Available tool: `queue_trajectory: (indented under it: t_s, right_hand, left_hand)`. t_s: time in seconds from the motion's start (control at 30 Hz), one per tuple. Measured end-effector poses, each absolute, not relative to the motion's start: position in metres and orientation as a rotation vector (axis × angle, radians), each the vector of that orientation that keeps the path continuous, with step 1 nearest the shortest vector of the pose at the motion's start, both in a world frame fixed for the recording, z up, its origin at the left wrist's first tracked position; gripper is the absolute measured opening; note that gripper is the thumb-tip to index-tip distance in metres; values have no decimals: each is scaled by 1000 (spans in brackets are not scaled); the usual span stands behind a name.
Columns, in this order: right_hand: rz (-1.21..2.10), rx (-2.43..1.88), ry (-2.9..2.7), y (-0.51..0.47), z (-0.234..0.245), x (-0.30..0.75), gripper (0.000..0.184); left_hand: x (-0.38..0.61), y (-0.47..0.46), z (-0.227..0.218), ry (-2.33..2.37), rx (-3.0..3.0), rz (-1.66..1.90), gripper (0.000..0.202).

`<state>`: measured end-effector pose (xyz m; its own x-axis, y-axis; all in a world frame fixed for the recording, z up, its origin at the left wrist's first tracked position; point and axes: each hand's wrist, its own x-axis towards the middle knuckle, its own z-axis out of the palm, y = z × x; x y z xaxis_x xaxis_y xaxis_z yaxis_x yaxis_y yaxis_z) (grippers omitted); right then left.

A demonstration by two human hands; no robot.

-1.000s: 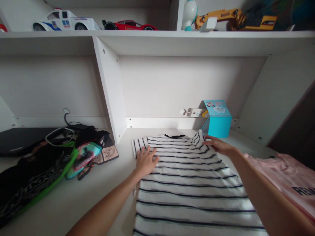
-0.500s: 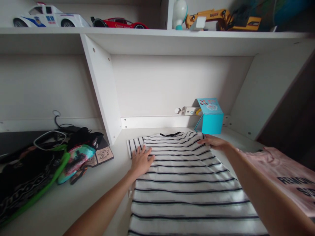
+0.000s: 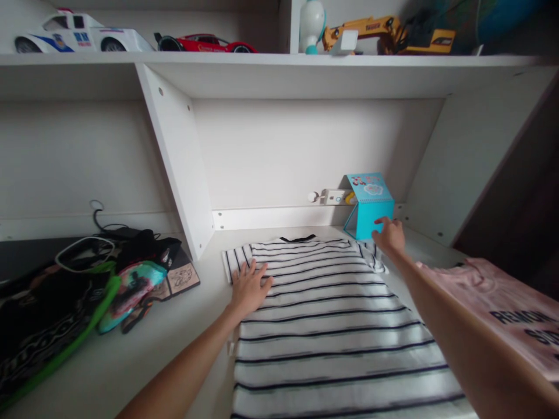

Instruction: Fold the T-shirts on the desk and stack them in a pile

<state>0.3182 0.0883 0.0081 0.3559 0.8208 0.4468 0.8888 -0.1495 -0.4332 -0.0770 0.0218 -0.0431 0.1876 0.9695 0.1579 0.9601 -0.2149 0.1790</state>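
A white shirt with thin black stripes (image 3: 332, 326) lies flat on the white desk (image 3: 144, 355), its collar toward the back wall. My left hand (image 3: 248, 288) rests open on it, fingers spread, just inside the left sleeve. My right hand (image 3: 390, 237) is at the far right corner, on the spread-out right sleeve, fingers curled as if pinching the fabric. It sits right in front of a small turquoise box (image 3: 371, 203).
A pink shirt with dark lettering (image 3: 502, 314) lies to the right. A heap of dark, green-trimmed clothes and cables (image 3: 65, 291) fills the left side. A white upright panel (image 3: 179, 163) divides the desk. Toy cars (image 3: 78, 35) and a yellow excavator (image 3: 384, 32) stand on the shelf above.
My right hand moved right and back toward the turquoise box, and the shirt's right sleeve now lies spread outward. My left hand stayed flat on the shirt.
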Motion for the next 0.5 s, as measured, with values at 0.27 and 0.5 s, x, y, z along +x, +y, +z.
queue_trajectory:
  t_s: [0.27,0.5]
  right_hand:
    - [134,-1996,-2049,97,-50,227,42]
    - [201,-2067,-2137,111,-37,205,42]
  left_hand:
    - [-80,26,-51,1953,2382,391,57]
    - [-79,23,-50,1957,2383,396,56]
